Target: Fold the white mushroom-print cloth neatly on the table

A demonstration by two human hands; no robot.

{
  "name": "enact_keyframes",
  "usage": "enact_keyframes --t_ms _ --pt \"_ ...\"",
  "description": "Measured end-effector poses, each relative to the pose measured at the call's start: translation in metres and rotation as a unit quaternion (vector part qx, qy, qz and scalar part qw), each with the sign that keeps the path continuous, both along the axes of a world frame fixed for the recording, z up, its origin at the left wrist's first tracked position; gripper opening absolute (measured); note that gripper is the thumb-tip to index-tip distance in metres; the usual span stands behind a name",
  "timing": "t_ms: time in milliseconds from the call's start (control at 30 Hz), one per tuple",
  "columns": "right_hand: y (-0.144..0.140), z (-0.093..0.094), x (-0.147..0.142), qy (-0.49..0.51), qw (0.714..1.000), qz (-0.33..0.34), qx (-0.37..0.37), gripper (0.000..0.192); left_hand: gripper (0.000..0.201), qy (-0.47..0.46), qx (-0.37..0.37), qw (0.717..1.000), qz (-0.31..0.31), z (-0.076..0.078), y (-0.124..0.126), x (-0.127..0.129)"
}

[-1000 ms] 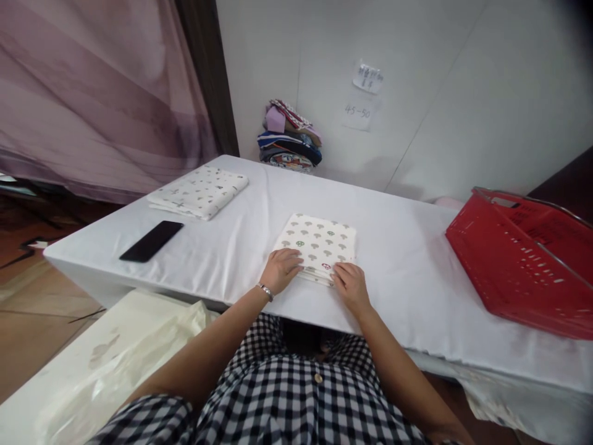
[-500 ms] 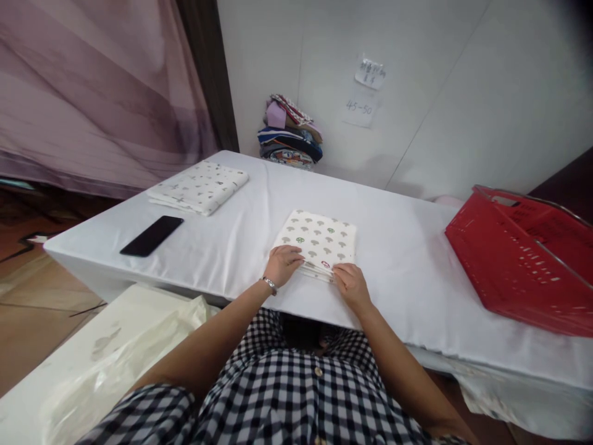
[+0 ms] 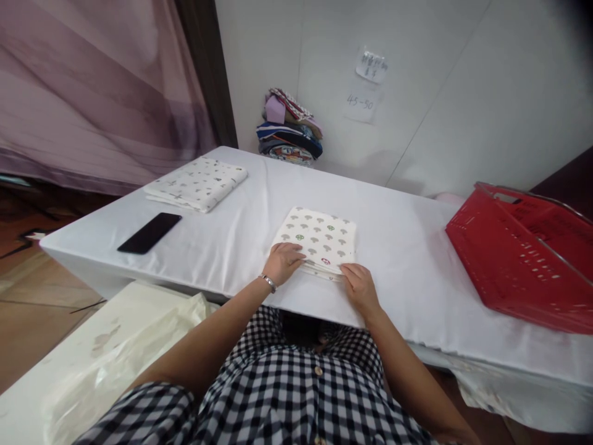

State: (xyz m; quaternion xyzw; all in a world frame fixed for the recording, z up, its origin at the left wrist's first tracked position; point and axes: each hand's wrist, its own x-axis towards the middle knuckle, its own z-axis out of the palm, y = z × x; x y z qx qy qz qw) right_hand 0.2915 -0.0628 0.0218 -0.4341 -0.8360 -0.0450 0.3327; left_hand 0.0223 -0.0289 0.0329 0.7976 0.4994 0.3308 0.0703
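A white cloth [image 3: 317, 235] printed with grey, green and red mushroom shapes lies folded into a square near the front of the table. At its near left corner, my left hand [image 3: 283, 262] is closed on the folded edge, a silver bracelet on the wrist. The near right corner is pinched by my right hand [image 3: 359, 284], fingers over the top layer and thumb tucked underneath, partly hidden. Lower layers of the cloth show between the two hands along the front edge.
Another folded patterned white cloth [image 3: 199, 183] and a black phone [image 3: 149, 233] lie on the left of the white-covered table [image 3: 407, 272]. A red basket [image 3: 519, 266] stands at the right. Folded fabrics [image 3: 290, 133] are stacked by the wall. A plastic bag [image 3: 152, 346] lies lower left.
My right hand has slid slightly to the right along the cloth's front edge, towards its corner. My left hand stays nearly where it was.
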Motion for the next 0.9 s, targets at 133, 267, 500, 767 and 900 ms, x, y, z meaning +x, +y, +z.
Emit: enact_keyframes --t_ms 133,267,500,767,900 --pt "0.005 0.009 0.002 0.002 0.999 -0.041 0.019 0.028 0.016 0.001 0.03 0.999 -0.011 -0.002 0.0 0.002" --pt "0.007 0.004 0.003 0.008 0.999 -0.028 0.022 0.029 0.018 0.008 0.055 0.998 -0.028 -0.004 -0.003 0.002" --pt "0.006 -0.006 0.009 0.002 1.0 0.015 0.015 0.03 0.017 0.018 0.072 0.996 -0.039 -0.004 -0.003 0.001" --pt "0.009 -0.008 0.015 -0.023 0.999 0.006 0.029 0.032 0.017 0.032 0.074 0.995 -0.055 -0.004 -0.004 0.01" --pt "0.007 -0.018 0.02 -0.052 0.998 0.022 0.012 0.039 0.018 0.022 0.067 0.996 -0.055 0.0 -0.003 0.012"
